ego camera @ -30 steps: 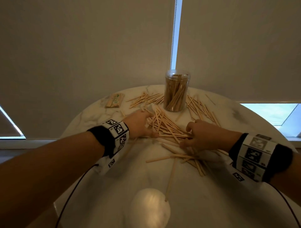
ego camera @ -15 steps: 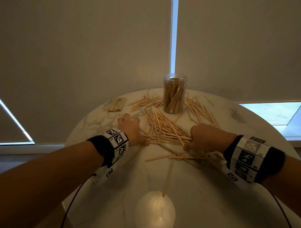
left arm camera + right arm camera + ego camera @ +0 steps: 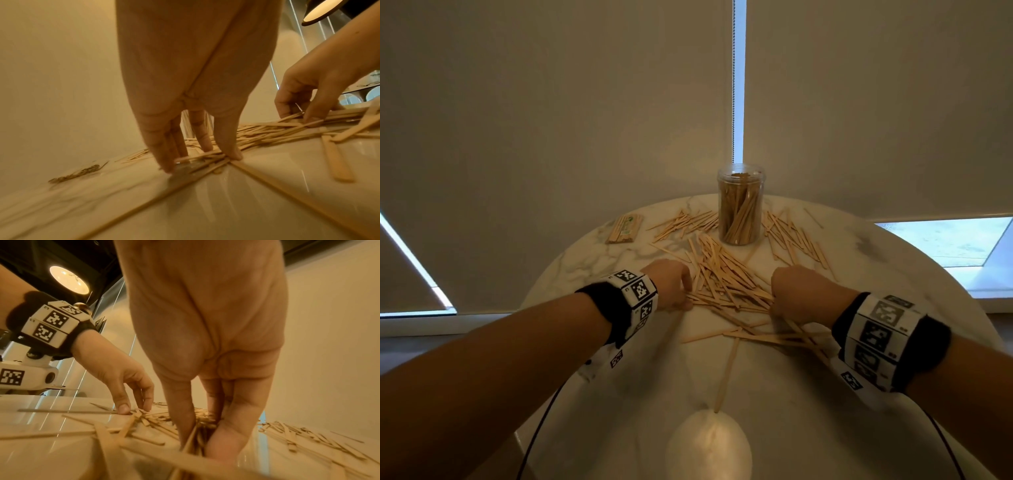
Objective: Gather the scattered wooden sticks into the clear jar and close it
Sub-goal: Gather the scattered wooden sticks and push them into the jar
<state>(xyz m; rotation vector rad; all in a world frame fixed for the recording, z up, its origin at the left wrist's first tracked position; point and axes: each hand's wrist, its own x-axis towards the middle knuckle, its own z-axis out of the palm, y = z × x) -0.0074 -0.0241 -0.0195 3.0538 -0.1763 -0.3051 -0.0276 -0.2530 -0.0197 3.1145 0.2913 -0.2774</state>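
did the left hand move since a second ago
Yes. The left hand has drawn back toward the person, away from the clear jar, along the left edge of the stick pile.

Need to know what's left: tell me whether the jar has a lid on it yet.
No: in the head view the clear jar stands open-topped, its rim bare above the sticks inside.

both hands (image 3: 674, 284) (image 3: 798, 294) lowered, fingertips (image 3: 234, 152) down

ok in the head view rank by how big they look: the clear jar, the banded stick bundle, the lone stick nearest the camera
1. clear jar
2. lone stick: longest, but thin, and nearness inflates it
3. banded stick bundle
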